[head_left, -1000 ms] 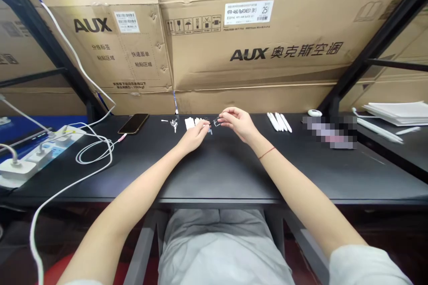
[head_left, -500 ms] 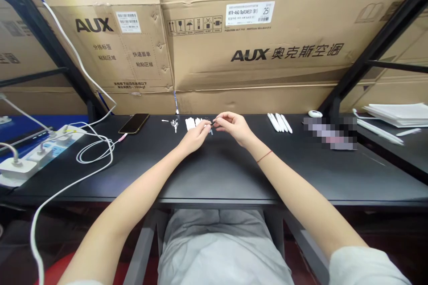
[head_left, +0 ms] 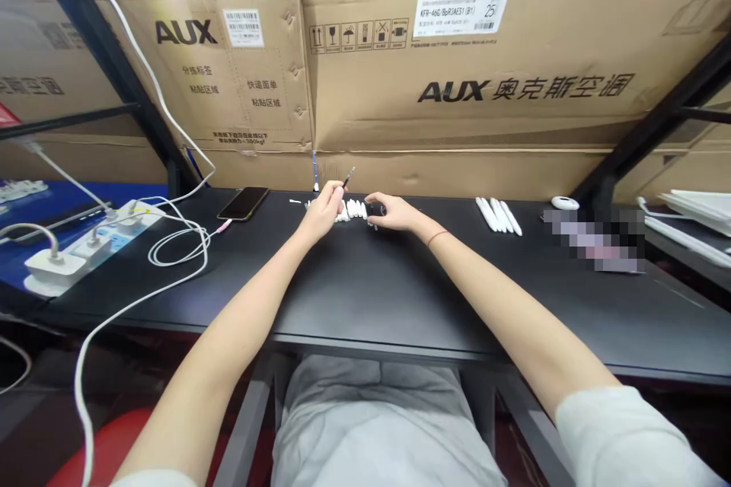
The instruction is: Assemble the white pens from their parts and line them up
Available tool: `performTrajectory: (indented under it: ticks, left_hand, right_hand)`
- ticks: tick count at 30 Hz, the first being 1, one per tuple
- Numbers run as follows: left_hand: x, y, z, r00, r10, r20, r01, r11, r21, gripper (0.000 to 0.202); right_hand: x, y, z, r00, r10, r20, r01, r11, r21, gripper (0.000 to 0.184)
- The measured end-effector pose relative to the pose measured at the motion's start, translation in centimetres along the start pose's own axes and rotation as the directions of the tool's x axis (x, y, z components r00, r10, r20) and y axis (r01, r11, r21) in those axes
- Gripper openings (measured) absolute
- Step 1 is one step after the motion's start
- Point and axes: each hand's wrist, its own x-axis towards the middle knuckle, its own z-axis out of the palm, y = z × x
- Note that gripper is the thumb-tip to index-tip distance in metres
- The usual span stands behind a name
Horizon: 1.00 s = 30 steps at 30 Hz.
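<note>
My left hand point(head_left: 320, 214) is closed on a thin dark rod with a pale, shiny tip point(head_left: 349, 176), which points up and away to the right. Whether the rod is a pen core or some other part I cannot tell. To its right, my right hand point(head_left: 395, 214) is low over the table, thumb and fingers curved and apart around small dark pieces point(head_left: 375, 209), too small to name. Between the two hands lies a row of short white pieces point(head_left: 356, 209), partly hidden behind my left hand. A small white piece point(head_left: 295, 202) lies farther left.
Several white pen-shaped sticks point(head_left: 498, 215) lie to the right, with a white rounded case point(head_left: 565, 203) beyond. A phone point(head_left: 244, 203) on a cable lies left, near a power strip point(head_left: 94, 247). Cardboard boxes point(head_left: 365, 106) stand behind the black table point(head_left: 394, 281).
My hands have moved apart. The left now holds the dark rod tip-up; the right has left the small dark part between them and gone down to the small pieces. The view has shifted slightly.
</note>
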Motion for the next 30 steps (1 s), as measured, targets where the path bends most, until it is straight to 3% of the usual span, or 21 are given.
performTrajectory:
  ticks: [7, 13, 23, 27, 30]
  left_hand:
    - [0.3, -0.8, -0.4, 1.0, 0.028, 0.001, -0.028, 0.999, 0.017, 0.022]
    - [0.3, -0.8, -0.6, 0.999, 0.041, 0.005, -0.041, 0.999, 0.035, 0.022]
    - [0.2, -1.3, -0.5, 0.998, 0.048, 0.026, -0.05, 0.997, 0.053, 0.025]
    - [0.2, -1.2, -0.5, 0.999, 0.044, 0.026, -0.046, 0.996, 0.081, 0.026]
    - [0.1, -1.0, -0.7, 0.999, 0.043, 0.028, -0.046, 0.991, 0.124, 0.027]
  right_hand:
    - [4.1, -0.9, 1.2, 0.986, 0.036, 0.165, -0.025, 0.997, -0.069, 0.063]
    - [5.8, 0.2, 1.8, 0.965, 0.077, 0.252, -0.055, 0.994, -0.093, 0.058]
    - [6.2, 0.7, 2.3, 0.969, 0.014, 0.247, -0.003, 0.999, -0.043, 0.057]
    - [5.9, 0.1, 2.1, 0.984, -0.012, 0.179, 0.021, 0.999, -0.046, 0.055]
    - [5.4, -0.3, 1.4, 0.989, -0.113, 0.099, 0.125, 0.986, -0.115, 0.052]
